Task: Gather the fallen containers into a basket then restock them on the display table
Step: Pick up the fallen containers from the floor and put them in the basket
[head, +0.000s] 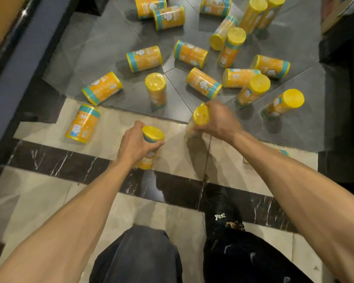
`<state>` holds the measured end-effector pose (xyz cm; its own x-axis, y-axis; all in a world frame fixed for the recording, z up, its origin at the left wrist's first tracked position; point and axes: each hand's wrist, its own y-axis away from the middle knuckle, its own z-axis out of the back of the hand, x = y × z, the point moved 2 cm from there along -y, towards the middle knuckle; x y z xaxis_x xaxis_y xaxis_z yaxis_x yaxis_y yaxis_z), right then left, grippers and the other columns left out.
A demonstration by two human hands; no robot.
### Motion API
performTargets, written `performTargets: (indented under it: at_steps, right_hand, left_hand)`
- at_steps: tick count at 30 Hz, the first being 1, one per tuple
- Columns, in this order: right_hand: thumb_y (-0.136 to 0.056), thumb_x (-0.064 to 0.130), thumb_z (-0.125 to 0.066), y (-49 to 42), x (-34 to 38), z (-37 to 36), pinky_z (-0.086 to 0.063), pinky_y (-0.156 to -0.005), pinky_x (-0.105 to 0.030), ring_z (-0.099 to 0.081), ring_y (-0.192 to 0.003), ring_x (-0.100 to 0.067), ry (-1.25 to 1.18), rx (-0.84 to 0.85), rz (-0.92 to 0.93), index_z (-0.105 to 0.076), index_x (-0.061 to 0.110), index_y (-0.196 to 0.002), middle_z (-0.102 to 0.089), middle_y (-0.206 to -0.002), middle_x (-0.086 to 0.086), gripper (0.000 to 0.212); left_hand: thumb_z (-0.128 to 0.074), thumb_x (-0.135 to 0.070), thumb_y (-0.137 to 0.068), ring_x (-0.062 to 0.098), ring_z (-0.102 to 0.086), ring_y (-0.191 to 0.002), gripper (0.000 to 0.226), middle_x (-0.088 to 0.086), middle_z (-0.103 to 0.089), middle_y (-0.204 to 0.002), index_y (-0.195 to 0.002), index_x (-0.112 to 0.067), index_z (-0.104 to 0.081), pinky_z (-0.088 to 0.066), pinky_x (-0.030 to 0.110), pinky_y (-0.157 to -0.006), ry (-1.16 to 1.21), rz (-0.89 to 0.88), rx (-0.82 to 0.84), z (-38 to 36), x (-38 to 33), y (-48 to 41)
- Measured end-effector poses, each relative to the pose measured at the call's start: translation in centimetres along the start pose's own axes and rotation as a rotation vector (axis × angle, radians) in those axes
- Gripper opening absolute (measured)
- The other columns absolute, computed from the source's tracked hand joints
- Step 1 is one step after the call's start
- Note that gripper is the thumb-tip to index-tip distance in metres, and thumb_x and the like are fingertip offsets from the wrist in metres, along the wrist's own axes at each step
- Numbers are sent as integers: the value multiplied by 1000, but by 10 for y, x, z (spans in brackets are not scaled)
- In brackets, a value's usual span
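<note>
Yellow cans (144, 58) lie strewn over the floor (49, 190). Each of the hands grips one by its lid end, left hand (135, 144) and right hand (219, 119), probably to carry two at once; no basket is in view.

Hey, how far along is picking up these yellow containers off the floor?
Early on. Nothing looks finished: no basket or display table is in view. In hand: the left hand grips one yellow-lidded container and the right hand grips a second container. Left to do: many scattered containers lie on the floor, some on their sides, some upright. Then comes the restocking.
</note>
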<state>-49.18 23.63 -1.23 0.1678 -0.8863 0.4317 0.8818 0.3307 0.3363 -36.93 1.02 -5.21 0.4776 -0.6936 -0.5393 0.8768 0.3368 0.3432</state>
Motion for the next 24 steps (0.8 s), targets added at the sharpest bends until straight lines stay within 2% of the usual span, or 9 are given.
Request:
performTargets:
  at_steps: [5,9,12,16,19,24]
  right_hand:
    - [-62,47,-89,50,40,39,-47,-90,-42,-56,-114,-29,-37,-17,-63,-48,16,-128,-57,-125,-7,83]
    - [-61,55,-86,115,82,81,-45,-84,-39,-55,-113,-26,3,45,-52,-49,21,-127,-55,-125,-2,83]
    - [-62,58,-83,160,118,118,-46,-82,-37,-57,-112,-27,-18,43,-38,-51,21,-126,-57,-124,-2,81]
    - [-64,62,-80,215,160,169,-45,-84,-37,-56,-115,-26,-23,51,-41,-51,24,-131,-58,-127,-1,83]
    - [-64,60,-80,246,190,204,-45,-86,-37,-55,-117,-24,-19,63,-15,-49,25,-134,-57,-130,0,84]
    - [-64,57,-80,283,240,255,-45,-85,-35,-56,-114,-24,-14,83,43,-51,26,-131,-57,-129,1,79]
  left_hand:
    - [-85,-53,-64,30,-60,-103,72,7,-64,-108,-116,-18,-48,-45,37,-77,122,63,-81,62,-22,60]
    - [-85,-52,-65,32,-56,-115,90,8,-60,-126,-137,-24,-40,-48,42,-89,163,90,-63,121,-46,115]
    - [-84,-51,-66,31,-53,-123,95,8,-56,-136,-144,-20,-39,-46,42,-97,160,134,-80,160,-64,162]
    - [-85,-44,-67,26,-52,-124,85,6,-57,-136,-139,-14,-49,-41,35,-99,227,203,-104,214,-91,233]
    - [-85,-43,-66,24,-58,-112,70,2,-63,-121,-126,-20,-57,-46,34,-89,244,231,-150,258,-110,283]
    - [-72,-66,-57,18,-61,-102,74,-8,-63,-111,-120,-32,-53,-52,38,-82,328,349,-224,320,-121,349]
